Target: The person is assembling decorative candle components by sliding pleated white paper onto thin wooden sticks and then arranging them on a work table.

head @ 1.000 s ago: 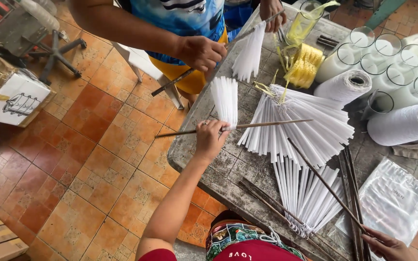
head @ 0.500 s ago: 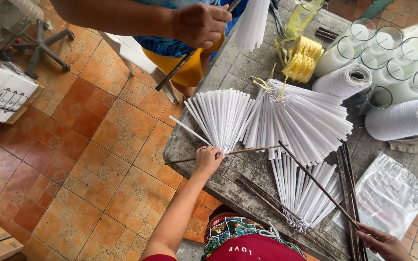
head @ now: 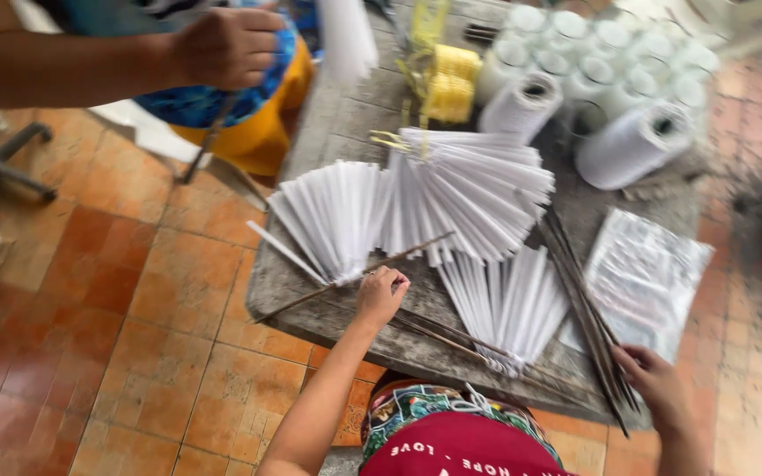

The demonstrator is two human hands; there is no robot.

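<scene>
My left hand (head: 381, 295) pinches a thin brown stick (head: 354, 269) at the base of a spread white paper fan (head: 332, 216), which lies flat on the grey stone table (head: 293, 304). My right hand (head: 659, 383) curls around the near ends of a bundle of dark sticks (head: 588, 308) at the table's right front. More white paper fans (head: 474, 189) lie spread in the table's middle. Another white paper fan (head: 509, 304) lies nearer me.
Another person's hand (head: 222, 44) holds a stick at the top left, above an orange tiled floor (head: 134, 308). White thread spools (head: 632, 145) and yellow bundles (head: 451, 84) stand at the table's far side. A clear plastic bag (head: 650, 273) lies right.
My left hand has lowered the folded white fan from upright to spread flat on the table, left of the other fans. My right hand has drawn in along the dark sticks.
</scene>
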